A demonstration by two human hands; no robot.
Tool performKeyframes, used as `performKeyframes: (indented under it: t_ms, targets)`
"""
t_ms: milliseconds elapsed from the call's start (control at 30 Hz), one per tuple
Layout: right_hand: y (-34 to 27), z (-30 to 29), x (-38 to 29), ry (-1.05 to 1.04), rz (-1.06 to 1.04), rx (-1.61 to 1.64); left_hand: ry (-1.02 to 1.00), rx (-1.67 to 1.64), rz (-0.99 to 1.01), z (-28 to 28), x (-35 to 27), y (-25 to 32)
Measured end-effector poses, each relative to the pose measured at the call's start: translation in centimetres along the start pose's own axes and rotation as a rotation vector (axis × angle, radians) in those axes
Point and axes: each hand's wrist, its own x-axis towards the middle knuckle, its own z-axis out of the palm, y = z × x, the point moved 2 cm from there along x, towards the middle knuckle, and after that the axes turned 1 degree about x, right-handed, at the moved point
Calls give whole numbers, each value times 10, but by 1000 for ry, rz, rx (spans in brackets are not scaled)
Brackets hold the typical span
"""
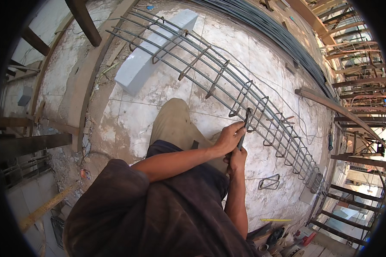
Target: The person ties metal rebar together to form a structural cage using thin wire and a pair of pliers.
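Note:
A long cage of steel rebar (193,74) with square wire stirrups runs across the view, from upper left to lower right. One end lies over a pale grey block (133,75). My left hand (230,138) holds the upper part of a dark long-handled hand tool (242,141), perhaps pincers, whose head meets the cage's near side at a stirrup. Lower down, my right hand (237,159) is closed around the tool's handle end. A few loose bent stirrups (269,182) lie on the floor to the right of my hands.
A bundle of long rebar (276,35) lies beyond the cage. A wooden beam (341,109) slants at the right. Timber boards (93,67) and posts stand at the left. A yellow strip (276,220) lies near assorted items at the lower right. Thin wire trails over the tiled floor.

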Motion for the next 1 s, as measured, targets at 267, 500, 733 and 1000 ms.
performKeyframes:
  t_ms: [267, 500, 733, 1000]
  targets:
    - [-12, 0, -26, -100, 19, 146, -41, 194, 18, -20, 10, 2]
    - [-20, -22, -32, -98, -7, 94, -81, 135, -131, -13, 9, 11]
    - [5, -87, -8, 207, -226, -547, -7, -53, -87, -58, 58, 39]
    - [136, -170, 14, 527, 111, -802, -308, 252, 44, -134, 88, 112]
